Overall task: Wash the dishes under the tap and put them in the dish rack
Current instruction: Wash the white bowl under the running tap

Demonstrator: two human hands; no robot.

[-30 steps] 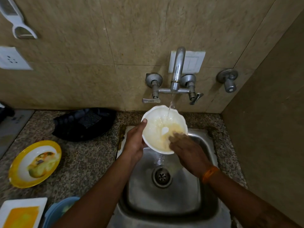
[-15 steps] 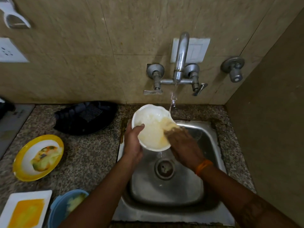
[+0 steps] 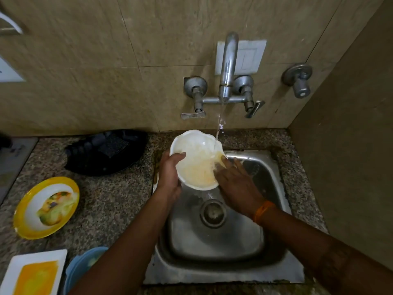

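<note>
Above sink (image 3: 274,188): left hand (image 3: 170,175) fingers clamped on white bowl (image 3: 191,150) rim, w/ tap (image 3: 227,67) stream inside; right hand (image 3: 236,182) fingers straight, rubbing residue. Best: tilt bowl, rotate rim thru stream.

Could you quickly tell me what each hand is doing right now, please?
Left hand: grips the rim of the white bowl, thumb over its edge.
Right hand: open, fingers straight, rubbing the bowl's inside under the running water.
</note>
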